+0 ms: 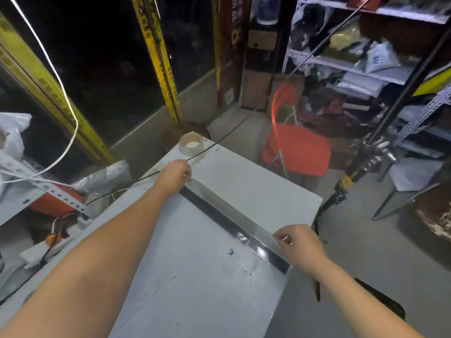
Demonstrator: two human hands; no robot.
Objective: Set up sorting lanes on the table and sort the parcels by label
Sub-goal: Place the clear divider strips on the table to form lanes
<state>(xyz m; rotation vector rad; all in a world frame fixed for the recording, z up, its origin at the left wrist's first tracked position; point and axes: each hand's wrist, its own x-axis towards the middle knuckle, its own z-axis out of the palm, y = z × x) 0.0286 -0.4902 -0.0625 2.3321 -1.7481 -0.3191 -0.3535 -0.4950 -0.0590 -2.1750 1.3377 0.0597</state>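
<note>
A strip of clear tape [227,212] stretches diagonally across the white table [190,264], held just above a dark line on the tabletop. My left hand [173,178] pinches the strip's far end near the table's left edge. My right hand [299,245] pinches its near end at the table's right edge. A roll of clear tape [191,144] stands at the table's far corner. No parcels lie on the table.
A thin black cable [214,142] runs across the table's far corner. A red chair [296,147] stands beyond the table. Shelves with bags [361,52] fill the right. A black tripod leg [341,191] stands at the right. A metal rack [48,189] sits to the left.
</note>
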